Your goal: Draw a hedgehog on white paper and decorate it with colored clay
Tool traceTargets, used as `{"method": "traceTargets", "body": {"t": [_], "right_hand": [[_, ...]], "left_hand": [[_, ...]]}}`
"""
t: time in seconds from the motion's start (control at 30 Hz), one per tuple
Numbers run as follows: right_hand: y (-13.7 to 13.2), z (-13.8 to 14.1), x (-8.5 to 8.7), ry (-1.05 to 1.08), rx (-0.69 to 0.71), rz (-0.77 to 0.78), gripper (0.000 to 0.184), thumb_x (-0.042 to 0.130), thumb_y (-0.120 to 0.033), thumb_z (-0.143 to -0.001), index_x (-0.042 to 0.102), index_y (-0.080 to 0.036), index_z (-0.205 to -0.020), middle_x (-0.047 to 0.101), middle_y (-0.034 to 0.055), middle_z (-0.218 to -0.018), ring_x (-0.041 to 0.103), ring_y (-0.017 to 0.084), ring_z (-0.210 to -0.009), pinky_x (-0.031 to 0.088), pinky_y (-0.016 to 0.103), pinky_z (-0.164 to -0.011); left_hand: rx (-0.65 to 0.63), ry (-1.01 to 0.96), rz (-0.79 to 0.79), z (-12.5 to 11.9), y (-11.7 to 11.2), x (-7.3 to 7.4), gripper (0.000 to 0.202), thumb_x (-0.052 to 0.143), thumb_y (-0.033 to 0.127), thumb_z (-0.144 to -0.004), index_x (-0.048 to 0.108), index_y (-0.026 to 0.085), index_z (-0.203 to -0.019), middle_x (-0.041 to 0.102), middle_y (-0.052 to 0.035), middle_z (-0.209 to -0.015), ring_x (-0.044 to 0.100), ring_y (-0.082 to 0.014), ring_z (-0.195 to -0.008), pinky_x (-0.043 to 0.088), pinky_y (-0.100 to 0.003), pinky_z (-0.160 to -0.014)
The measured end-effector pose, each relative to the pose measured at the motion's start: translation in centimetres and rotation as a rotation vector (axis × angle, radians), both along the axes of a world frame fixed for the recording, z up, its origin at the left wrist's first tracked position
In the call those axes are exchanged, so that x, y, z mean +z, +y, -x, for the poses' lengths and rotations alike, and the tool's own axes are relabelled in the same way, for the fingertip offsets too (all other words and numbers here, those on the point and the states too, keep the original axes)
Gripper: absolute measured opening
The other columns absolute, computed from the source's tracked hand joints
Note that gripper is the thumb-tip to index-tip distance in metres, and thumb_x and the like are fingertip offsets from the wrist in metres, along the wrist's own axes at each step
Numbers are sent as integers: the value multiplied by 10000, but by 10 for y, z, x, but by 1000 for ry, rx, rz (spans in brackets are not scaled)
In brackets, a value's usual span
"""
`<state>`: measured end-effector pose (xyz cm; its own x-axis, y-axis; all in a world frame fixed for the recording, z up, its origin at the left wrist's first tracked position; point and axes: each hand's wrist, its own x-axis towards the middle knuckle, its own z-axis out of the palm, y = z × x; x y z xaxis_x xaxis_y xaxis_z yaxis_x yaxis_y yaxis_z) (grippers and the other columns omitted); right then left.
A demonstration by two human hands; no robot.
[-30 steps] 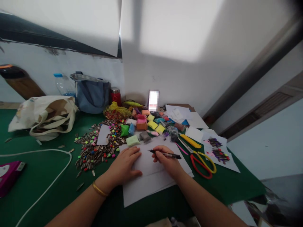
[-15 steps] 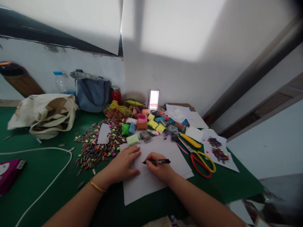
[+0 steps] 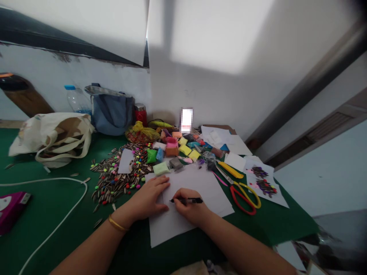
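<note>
My right hand [image 3: 187,206] grips a black pen [image 3: 190,200], its tip at the surface of the white paper [image 3: 200,181]. The paper lies in a loose stack on the green table. My left hand [image 3: 150,198] rests flat on the stack's left side, fingers stretched out, a gold bangle [image 3: 117,224] on the wrist. Faint marks show on the sheet between the hands, too small to read. Right of the stack lie scissors [image 3: 243,196] with one red and one yellow handle, and a yellow utility knife [image 3: 231,170].
Striped sunflower seeds [image 3: 110,187] mixed with coloured pompoms are heaped at left. Packets of coloured clay [image 3: 172,149] lie behind the paper. A decorated sheet [image 3: 281,198] is at right. Bags, including a blue one [image 3: 113,114], stand by the wall; a white cable [image 3: 61,221] crosses the left side.
My right hand has shifted slightly left and down across the sheet with the pen. My left hand has stayed in place on the paper.
</note>
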<state>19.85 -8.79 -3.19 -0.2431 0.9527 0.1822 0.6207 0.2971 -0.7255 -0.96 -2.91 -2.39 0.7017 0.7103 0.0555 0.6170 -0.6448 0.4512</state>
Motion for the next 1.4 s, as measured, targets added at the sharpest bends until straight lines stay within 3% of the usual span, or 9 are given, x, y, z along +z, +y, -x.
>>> {"method": "traceTargets", "body": {"t": [0.5,1.4], "right_hand": [[1,-1,-1,19,7,47,117,571,-194,-838,685,-219,-844,701,0,-806,626,165,-749,452,260,-696],[2,2,1,-68,-25,-2,93,591,-180,-811,681,-205,-811,694,4,-760,622,158,-717,423,246,-667]], "left_hand": [[-3,24,-17,0,0,0,742,801,333,-667,553,179,-1350,452,-127,-1494,397,-319,-1384,326,-467,-1162],[-13,-10,-24,2,2,-2,736,820,325,-649,571,190,-1329,477,-131,-1474,427,-339,-1363,343,-490,-1150]]}}
